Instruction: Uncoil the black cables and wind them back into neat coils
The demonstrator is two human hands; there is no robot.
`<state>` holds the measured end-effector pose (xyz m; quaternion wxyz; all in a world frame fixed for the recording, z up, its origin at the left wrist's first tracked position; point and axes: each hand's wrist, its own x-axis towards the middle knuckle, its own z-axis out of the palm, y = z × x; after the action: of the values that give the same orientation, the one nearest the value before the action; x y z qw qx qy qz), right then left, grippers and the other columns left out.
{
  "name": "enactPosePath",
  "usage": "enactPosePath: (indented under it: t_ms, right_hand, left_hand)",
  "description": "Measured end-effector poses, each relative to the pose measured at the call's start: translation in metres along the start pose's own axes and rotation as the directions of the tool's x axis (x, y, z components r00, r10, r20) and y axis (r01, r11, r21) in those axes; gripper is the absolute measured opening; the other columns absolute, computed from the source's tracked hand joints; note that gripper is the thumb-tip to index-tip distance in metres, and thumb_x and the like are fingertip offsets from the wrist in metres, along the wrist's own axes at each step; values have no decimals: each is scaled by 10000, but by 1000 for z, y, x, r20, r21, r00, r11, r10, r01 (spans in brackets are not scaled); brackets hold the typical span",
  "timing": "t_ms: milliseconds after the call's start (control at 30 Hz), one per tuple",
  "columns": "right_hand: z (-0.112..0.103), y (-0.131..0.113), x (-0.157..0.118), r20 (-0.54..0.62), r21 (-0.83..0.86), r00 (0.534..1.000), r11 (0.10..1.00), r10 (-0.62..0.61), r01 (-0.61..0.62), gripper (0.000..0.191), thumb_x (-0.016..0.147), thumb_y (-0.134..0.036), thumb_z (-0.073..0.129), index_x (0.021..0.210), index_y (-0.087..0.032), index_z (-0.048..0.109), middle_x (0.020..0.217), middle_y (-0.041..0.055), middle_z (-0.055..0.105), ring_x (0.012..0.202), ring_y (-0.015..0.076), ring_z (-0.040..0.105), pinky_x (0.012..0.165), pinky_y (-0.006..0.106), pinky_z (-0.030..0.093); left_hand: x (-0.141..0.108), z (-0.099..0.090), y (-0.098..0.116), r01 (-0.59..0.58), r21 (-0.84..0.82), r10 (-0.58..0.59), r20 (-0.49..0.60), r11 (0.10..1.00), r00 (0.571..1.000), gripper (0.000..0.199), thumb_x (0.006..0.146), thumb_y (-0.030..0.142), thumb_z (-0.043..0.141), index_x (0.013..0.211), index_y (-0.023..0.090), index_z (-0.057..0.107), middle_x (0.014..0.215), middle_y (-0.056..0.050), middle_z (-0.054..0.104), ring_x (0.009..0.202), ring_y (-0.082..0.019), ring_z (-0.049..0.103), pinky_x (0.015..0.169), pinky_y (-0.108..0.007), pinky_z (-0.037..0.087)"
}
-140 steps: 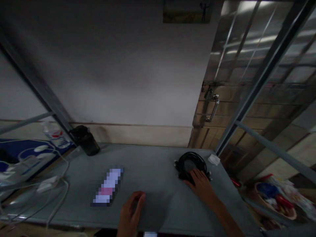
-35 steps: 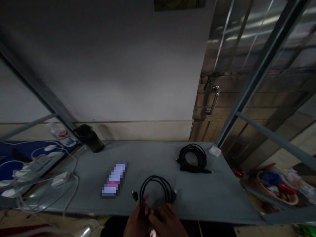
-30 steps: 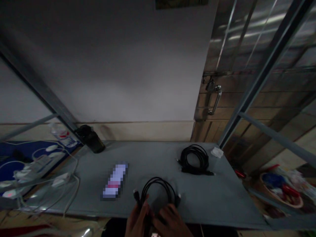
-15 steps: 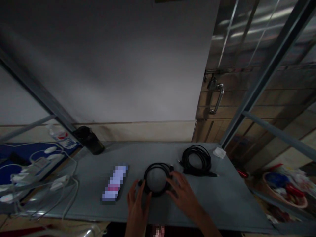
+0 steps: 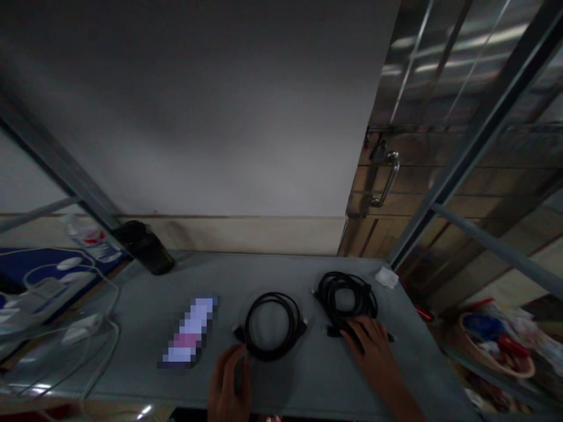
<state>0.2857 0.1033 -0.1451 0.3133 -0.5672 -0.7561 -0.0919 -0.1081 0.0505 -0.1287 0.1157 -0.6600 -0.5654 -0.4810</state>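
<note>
Grey flat-topped bench (image 5: 308,381): near edge dim.
Thick black cable bundle (image 5: 328,300): bench right, near side covered.
Thin black cable loop (image 5: 271,354): mid-bench, lying flat.
Right hand (image 5: 369,346): shifted from loop to bundle, work likely with it; grip hidden, can't tell.
Left hand (image 5: 229,384): half-curled, thumb gap, nothing visible inside; loop contact unclear.
Black loop plugs (image 5: 238,333): tips blurred.

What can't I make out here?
Head view: part of the right black cable coil, covered by the right grip.
Head view: content of the lit screen, blurred into blocks.
Head view: left forearm, cut off by the bottom edge.
Head view: lettering on the clear bottle, too small.
</note>
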Motion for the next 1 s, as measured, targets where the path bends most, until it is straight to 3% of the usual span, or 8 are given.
enactPosePath:
  t_ms: [333, 467, 567, 700, 1000]
  right_hand:
    - [3, -2, 8, -10, 15, 1000, 1000, -20, 20, 292, 1187, -398, 536, 1301, -265, 769, 1229, 111, 756, 1129, 287, 722, 1021, 515, 592]
    - [3, 0, 7, -16, 29, 999, 999, -32, 33, 306, 1166, -464, 580, 1322, -280, 769, 1250, 112, 755, 1144, 296, 723, 1042, 516, 596]
    - [4, 3, 5, 1, 45, 999, 998, -35, 35, 350, 1128, -510, 647, 1384, -296, 751, 1313, 113, 746, 1207, 323, 716, 1087, 538, 591]
    - [7, 4, 5, 7, 42, 1000, 999, -25, 24, 327, 1158, -482, 595, 1375, -292, 749, 1317, 109, 746, 1209, 315, 722, 1093, 532, 586]
    - [21, 14, 38, -46, -63, 991, 990, -128, 125, 449, 1226, -483, 424, 1270, -207, 776, 1224, 126, 774, 1112, 268, 750, 992, 442, 576]
  left_hand:
    - [4, 0, 0, -56, 23, 57, -24, 998, 998, 175, 1124, 247, 640, 1272, 217, 729, 1177, -108, 782, 1046, -232, 818, 926, -340, 692]
    - [2, 0, -3, -67, 24, 67, -23, 997, 997, 179, 1130, 262, 629, 1270, 218, 730, 1165, -108, 785, 1035, -231, 820, 914, -338, 695]
    - [0, 0, -2, -43, 4, 43, -14, 999, 999, 186, 1120, 255, 638, 1282, 235, 728, 1170, -106, 789, 1045, -240, 820, 909, -347, 699]
    - [-3, 2, -2, -13, -4, 13, -45, 1000, 999, 164, 1123, 261, 631, 1252, 244, 731, 1149, -94, 795, 1012, -241, 822, 901, -359, 694]
    - [-5, 4, -6, -18, -29, 16, -53, 999, 998, 177, 1094, 206, 653, 1242, 236, 744, 1158, -93, 809, 1043, -240, 827, 935, -347, 682]
